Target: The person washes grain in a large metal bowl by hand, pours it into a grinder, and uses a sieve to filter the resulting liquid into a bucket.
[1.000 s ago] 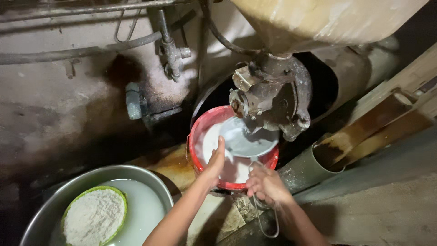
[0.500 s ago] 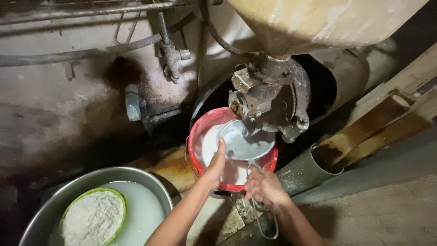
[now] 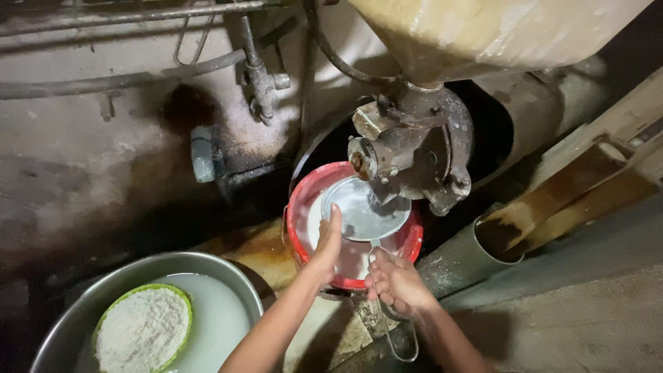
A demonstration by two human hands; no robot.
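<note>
Metal strainer (image 3: pixel 364 211) sits over red bucket (image 3: pixel 304 207) under grinder spout (image 3: pixel 407 155). Right hand (image 3: pixel 395 283) clenched on its wire handle; left hand (image 3: pixel 329 238) open, fingers touching rim. Bucket partly filled with white liquid.

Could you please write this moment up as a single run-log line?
left hand: fingers on sieve rim | right hand: grips sieve handle | sieve over red bucket, under grinder spout

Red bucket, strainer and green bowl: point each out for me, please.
red bucket (image 3: pixel 298 207): head view, left side of its rim.
strainer (image 3: pixel 359 211): head view, middle of its round pan, over the bucket.
green bowl (image 3: pixel 141 330): head view, the white grain filling it, inside the metal basin.
</note>
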